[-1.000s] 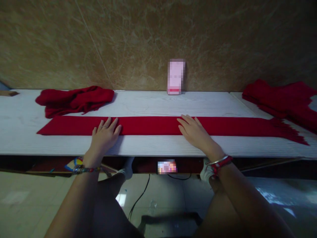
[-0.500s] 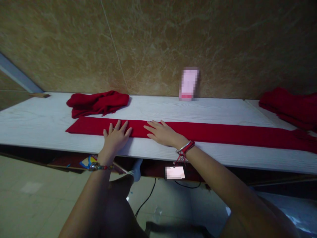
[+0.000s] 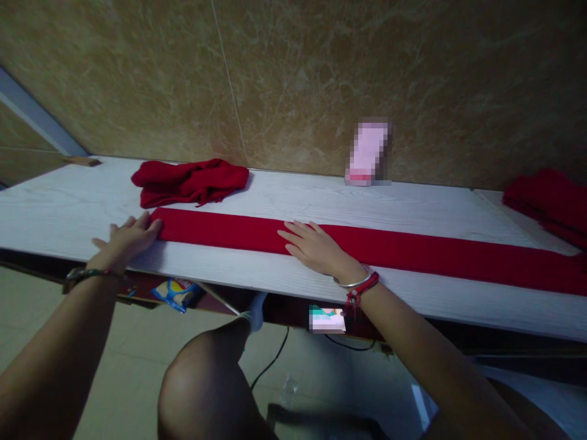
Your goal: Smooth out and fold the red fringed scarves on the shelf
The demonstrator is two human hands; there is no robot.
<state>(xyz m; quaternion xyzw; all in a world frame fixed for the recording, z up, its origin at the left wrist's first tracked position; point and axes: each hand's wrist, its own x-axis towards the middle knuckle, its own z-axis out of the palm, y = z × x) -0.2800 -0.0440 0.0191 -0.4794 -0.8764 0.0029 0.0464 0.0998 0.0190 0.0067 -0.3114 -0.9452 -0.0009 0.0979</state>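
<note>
A long red strip of cloth lies flat along the white tabletop, reaching to the right edge of the view. Its pointed left end is partly covered by my left hand, which rests there with fingers spread. Flat on the middle of the strip lies my right hand, its fingers stretched out. Behind the strip, at the left, is a crumpled red cloth.
More red cloth is heaped at the far right. A blurred pink object leans against the marbled wall. Below the tabletop are a lit screen, a blue and yellow packet and a black cable.
My left hand has slid left along the strip to its pointed end. The right hand stays on the middle of the cloth. The camera view has shifted slightly.
</note>
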